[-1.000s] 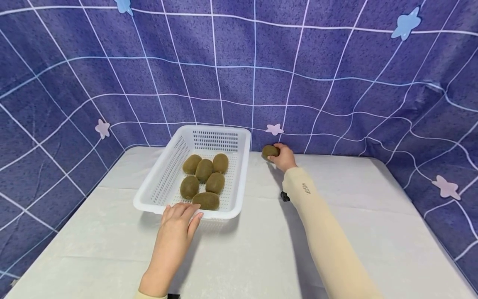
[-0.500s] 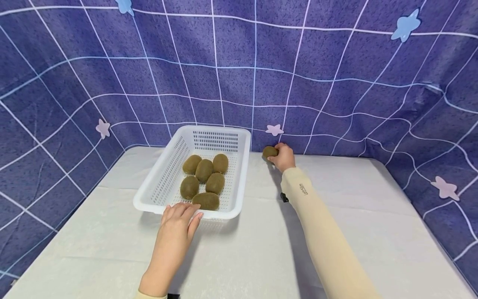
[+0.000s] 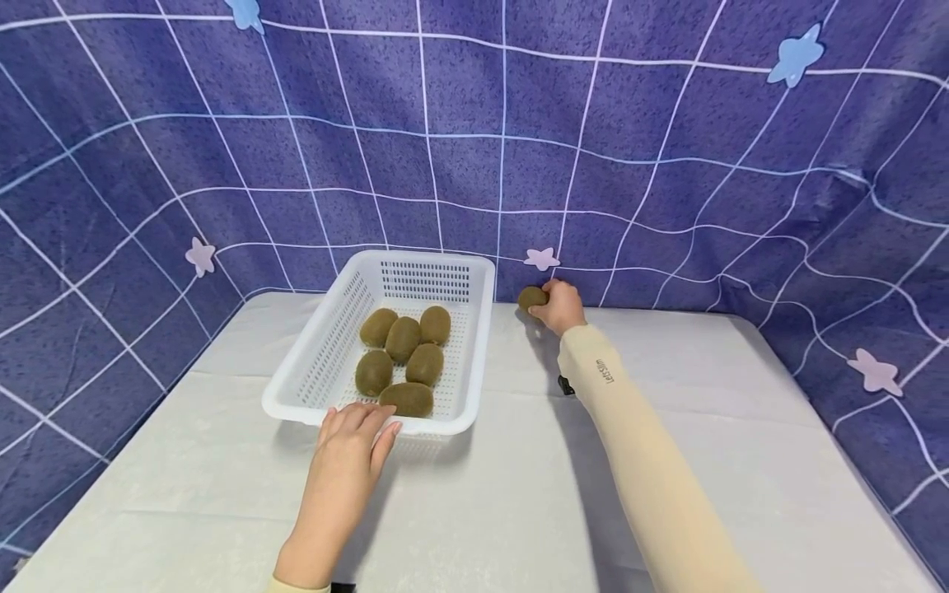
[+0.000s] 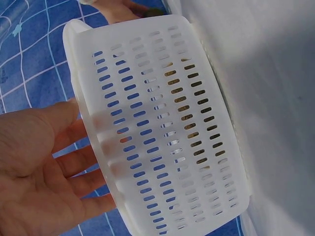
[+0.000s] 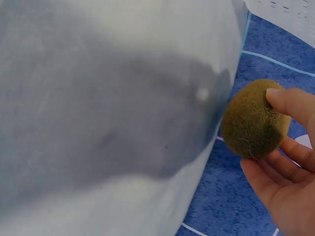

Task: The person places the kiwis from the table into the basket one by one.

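Note:
A white perforated plastic basket [image 3: 483, 354] stands on the left half of the table, several brown kiwis [image 3: 404, 339] lying in it. My left hand [image 3: 347, 457] holds its near rim, fingers hooked over the edge; in the left wrist view, fingertips show faintly through the basket wall. At the table's back edge, my right hand [image 3: 562, 308] grips a single kiwi [image 5: 256, 119] between thumb and fingers, to the right of the basket. A shadow falls on the cloth below that hand.
A pale cloth [image 3: 482, 511] covers the table. Behind and at both sides hangs a purple-blue curtain [image 3: 474, 99] with a line grid and star shapes, close against the table's back edge.
The kiwi in my right hand has risen very slightly against the curtain. My left hand and the basket keep their places; the head view has shifted a little.

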Tool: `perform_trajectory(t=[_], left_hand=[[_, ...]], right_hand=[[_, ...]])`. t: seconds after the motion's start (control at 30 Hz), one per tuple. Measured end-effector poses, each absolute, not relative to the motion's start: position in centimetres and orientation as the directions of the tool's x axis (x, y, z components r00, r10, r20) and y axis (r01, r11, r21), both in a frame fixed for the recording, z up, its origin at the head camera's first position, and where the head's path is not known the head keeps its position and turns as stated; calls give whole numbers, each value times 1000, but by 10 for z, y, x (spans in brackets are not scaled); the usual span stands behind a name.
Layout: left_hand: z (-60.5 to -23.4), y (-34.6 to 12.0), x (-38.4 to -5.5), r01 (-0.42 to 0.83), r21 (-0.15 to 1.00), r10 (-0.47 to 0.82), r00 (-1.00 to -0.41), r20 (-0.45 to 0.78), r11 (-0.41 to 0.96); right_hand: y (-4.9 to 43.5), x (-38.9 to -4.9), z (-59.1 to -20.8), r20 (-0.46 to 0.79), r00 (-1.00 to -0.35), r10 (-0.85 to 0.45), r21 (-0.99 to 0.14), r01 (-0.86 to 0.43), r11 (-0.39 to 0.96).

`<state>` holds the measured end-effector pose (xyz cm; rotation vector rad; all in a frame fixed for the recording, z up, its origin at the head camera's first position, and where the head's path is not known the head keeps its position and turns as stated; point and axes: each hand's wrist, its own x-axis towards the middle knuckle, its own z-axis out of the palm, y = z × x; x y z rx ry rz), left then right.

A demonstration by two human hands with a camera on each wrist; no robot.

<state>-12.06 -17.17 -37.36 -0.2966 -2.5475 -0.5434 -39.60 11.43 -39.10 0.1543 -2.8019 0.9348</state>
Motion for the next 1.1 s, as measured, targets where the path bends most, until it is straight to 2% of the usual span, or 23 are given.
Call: perform_trajectory(t=[0.33, 0.77, 1.1], left_hand=[[-374, -172, -121, 314, 317, 107, -840, 532, 895], [-374, -172, -122, 327, 305, 113, -825, 554, 894], [-374, -172, -121, 325, 316, 116, -837, 534, 891]], right_hand=[[116, -396, -377, 139, -987, -79, -592, -147, 793], [115, -387, -350, 187, -976, -113, -614, -206, 762], [111, -382, -325, 159, -980, -117, -643, -193, 742]])
